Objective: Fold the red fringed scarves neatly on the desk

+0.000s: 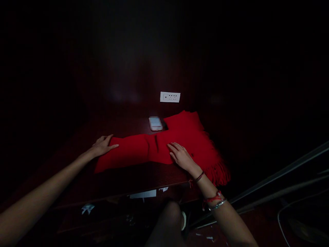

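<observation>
A red fringed scarf [159, 144] lies spread across a dark wooden table [123, 178]. My left hand [102, 145] rests flat on the scarf's left end, fingers stretched out. My right hand [181, 156] lies flat on the scarf's middle, fingers spread. Red and silver bracelets [214, 200] circle my right wrist. The scarf's fringe [219, 173] hangs over the table's right front corner.
A small pale blurred object [155, 123] sits on the table behind the scarf. A white wall socket [170, 97] is on the dark wall beyond. Paper scraps [87, 208] lie on the floor below the table edge. My knee [167, 219] shows at the bottom. The room is very dark.
</observation>
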Demonstrator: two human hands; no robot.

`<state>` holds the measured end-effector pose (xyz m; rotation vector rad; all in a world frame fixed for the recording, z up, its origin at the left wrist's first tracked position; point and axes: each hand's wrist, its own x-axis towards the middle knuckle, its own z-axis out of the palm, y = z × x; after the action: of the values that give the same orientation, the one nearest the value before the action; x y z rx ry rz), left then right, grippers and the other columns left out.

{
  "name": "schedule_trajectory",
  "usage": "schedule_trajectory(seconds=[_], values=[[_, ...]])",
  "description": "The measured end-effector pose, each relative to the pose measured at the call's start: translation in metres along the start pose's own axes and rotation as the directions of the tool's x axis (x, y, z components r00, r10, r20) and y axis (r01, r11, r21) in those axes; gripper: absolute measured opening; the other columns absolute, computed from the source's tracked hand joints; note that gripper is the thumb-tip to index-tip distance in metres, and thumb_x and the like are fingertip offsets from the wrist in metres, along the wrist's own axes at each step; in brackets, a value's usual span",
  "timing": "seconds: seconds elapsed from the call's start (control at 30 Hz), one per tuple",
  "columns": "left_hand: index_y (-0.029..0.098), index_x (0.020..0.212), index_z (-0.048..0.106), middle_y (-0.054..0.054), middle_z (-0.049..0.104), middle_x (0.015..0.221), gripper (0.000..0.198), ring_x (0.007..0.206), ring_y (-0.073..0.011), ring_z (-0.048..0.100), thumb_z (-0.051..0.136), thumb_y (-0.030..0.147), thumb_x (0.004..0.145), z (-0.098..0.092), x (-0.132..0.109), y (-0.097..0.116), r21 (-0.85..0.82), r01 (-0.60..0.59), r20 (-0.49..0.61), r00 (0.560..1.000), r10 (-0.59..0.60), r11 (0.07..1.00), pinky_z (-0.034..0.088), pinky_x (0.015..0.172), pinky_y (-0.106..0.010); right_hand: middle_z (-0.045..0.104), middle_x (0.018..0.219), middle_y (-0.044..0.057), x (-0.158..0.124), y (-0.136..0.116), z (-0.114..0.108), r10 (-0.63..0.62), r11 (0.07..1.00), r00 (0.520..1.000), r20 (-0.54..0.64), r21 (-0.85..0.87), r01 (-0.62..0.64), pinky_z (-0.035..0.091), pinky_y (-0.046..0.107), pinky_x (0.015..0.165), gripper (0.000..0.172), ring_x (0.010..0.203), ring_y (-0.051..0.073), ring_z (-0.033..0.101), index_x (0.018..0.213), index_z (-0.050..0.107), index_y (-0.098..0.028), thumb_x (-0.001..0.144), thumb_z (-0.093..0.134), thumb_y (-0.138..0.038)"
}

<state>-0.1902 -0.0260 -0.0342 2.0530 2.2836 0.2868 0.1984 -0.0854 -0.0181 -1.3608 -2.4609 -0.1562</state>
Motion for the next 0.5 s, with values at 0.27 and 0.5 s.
schedule_trajectory(seconds=[0.27, 0.5], values=[[0.012, 0.130, 0.021, -0.010, 0.044, 0.122, 0.070, 0.106, -0.0216, 0.046, 0.046, 0.030, 0.068, -0.017, -0.020, -0.020, -0.228, 0.007, 0.122, 0.992, 0.021, 0.974, 0.037, 0.087, -0.026, 0.047, 0.120, 0.012, -0.004, 0.014, 0.034, 0.091, 0.991, 0.996, -0.003, -0.096, -0.091, 0.029, 0.034, 0.094, 0.038, 0.113, 0.018, 0.039, 0.119, 0.044, -0.011, 0.085, 0.031, -0.024], [0.018, 0.128, 0.030, -0.013, 0.033, 0.128, 0.059, 0.114, -0.0313, 0.033, 0.042, 0.029, 0.071, -0.023, -0.011, -0.002, 0.038, -0.056, -0.005, 0.998, 0.056, 0.998, 0.032, 0.088, -0.041, 0.051, 0.116, 0.012, -0.003, 0.015, 0.037, 0.091, 0.992, 0.995, -0.034, -0.085, -0.094, 0.030, 0.033, 0.093, 0.036, 0.109, 0.018, 0.043, 0.113, 0.049, -0.009, 0.085, 0.031, -0.023]])
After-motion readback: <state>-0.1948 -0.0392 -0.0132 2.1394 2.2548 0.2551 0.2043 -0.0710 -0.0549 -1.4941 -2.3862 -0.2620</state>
